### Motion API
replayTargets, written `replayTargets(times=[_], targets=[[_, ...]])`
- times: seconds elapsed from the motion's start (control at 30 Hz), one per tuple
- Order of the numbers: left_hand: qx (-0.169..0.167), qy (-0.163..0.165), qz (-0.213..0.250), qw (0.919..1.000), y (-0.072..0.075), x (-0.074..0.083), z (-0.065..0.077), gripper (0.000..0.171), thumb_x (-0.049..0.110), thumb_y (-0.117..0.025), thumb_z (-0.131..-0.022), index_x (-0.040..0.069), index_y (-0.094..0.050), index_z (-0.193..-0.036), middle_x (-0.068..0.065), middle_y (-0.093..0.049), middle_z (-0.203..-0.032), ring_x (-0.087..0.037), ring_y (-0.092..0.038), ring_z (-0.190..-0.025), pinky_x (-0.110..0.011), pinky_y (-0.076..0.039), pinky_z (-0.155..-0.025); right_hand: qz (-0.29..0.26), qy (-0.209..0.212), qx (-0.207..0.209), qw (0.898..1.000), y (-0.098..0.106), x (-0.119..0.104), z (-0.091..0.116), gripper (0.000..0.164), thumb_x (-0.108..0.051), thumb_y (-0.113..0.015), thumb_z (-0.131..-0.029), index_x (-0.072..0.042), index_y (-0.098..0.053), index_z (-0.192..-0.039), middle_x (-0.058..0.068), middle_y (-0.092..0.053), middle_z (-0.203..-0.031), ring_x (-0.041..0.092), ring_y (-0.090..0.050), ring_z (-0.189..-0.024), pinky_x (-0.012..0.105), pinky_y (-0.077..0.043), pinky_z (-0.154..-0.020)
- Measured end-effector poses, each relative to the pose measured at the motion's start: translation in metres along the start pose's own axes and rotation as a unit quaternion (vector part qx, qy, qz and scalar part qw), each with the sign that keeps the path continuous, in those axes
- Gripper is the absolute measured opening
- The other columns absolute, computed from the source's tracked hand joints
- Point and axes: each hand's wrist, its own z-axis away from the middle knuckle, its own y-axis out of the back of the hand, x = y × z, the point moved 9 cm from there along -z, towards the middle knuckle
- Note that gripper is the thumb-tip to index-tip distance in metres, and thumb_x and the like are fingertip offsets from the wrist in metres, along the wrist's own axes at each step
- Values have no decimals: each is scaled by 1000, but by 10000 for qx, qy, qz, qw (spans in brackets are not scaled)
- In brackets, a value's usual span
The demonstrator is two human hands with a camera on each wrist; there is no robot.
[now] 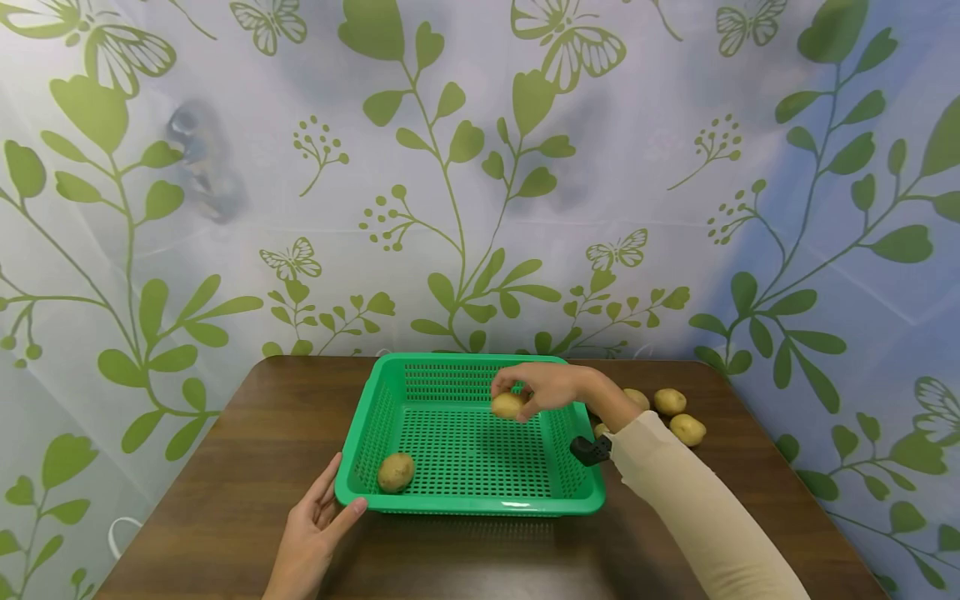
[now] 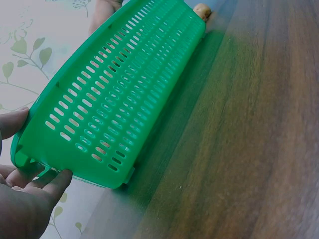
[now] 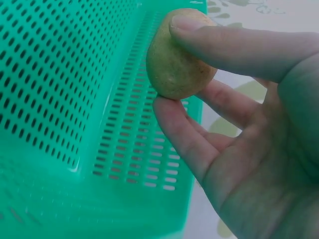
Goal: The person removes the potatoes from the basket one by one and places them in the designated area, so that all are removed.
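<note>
A green plastic basket (image 1: 480, 505) with slotted walls stands on the table. My right hand (image 1: 546, 386) pinches a potato (image 1: 507, 406) between thumb and fingers, over the basket's right half. The right wrist view shows the thumb on one side of this potato (image 3: 174, 69) and fingertips on the other. One more potato (image 1: 396, 472) lies inside the basket at its near left corner. At that same corner my left hand (image 1: 313, 525) holds the basket, thumb on the rim and fingers along the outer side; the left wrist view shows these fingers (image 2: 50, 191) at the corner.
Several loose potatoes (image 1: 670, 402) lie on the brown wooden table (image 1: 270, 433) right of the basket, partly hidden behind my right forearm. A curtain (image 1: 480, 208) printed with green leaves and butterflies hangs behind the table. A black device (image 1: 590, 451) sits on my right wrist.
</note>
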Motion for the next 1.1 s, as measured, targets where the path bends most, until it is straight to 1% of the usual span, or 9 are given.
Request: replayTargets(times=[0.3,0.47,0.57,0.67,0.73,0.83,0.9,1.0,1.1], targets=[[32,-66,-93,9999,1,2,0,75,7,-71,-100,2,-29,-162,-24,-42,-155,2,-55,-122,-19,-50,-92,209,-133,86,9997,5,10,18,44,-4,-77,-94,-11,-59,-134,0,-55,-137,23,-50,-129,40,-49,-99],[18,-8,-109,9999,1,2,-1,75,7,-70,-100,3,-29,-163,-25,-42,-155,2,-55,-123,-19,-51,-92,260,-98,149,9995,10,12,32,45,-8,-77,-95,-14,-59,-135,0,-55,-137,24,-49,-131,42,-47,-101],[24,78,-168,9998,0,0,-1,75,9,-70,-101,5,-29,-163,-24,-42,-155,-4,-56,-124,-19,-51,-92,301,-62,197,9993,12,14,41,45,-9,-77,-95,-16,-59,-135,1,-55,-137,25,-51,-129,43,-48,-101],[36,104,-243,9996,0,-1,0,75,10,-70,-101,6,-29,-163,-24,-43,-154,-10,-55,-127,-19,-50,-92,335,-70,247,9991,15,18,49,44,-10,-77,-96,-13,-59,-136,1,-56,-136,27,-51,-129,45,-47,-101],[30,108,-267,9996,-1,-1,0,75,11,-70,-101,6,-29,-163,-23,-43,-154,-12,-54,-128,-19,-50,-92,362,-79,289,9989,17,22,54,44,-11,-76,-96,-12,-59,-136,2,-56,-135,28,-51,-128,46,-47,-101],[36,81,-261,9996,0,-1,0,74,10,-70,-101,6,-29,-163,-23,-43,-155,-8,-54,-126,-19,-50,-92,342,-105,347,9988,19,24,62,43,-11,-76,-96,-11,-59,-136,4,-56,-136,31,-51,-127,47,-48,-100],[30,82,-229,9997,0,-1,0,75,10,-70,-101,6,-29,-163,-23,-42,-155,-5,-55,-125,-19,-50,-92,282,-189,389,9987,20,25,67,42,-10,-76,-96,-14,-59,-135,6,-55,-136,31,-51,-126,45,-49,-98],[34,88,-178,9998,1,-1,0,75,10,-70,-101,6,-29,-163,-24,-42,-155,-1,-55,-123,-19,-51,-92,156,-379,419,9983,21,28,75,41,-8,-74,-97,-17,-60,-135,8,-53,-138,30,-55,-121,44,-51,-93],[22,88,-145,9999,1,0,0,75,10,-70,-101,5,-29,-163,-24,-43,-155,0,-56,-122,-20,-51,-92,169,-481,463,9976,23,31,83,40,-9,-74,-98,-19,-59,-134,8,-52,-139,29,-57,-116,45,-50,-93]])
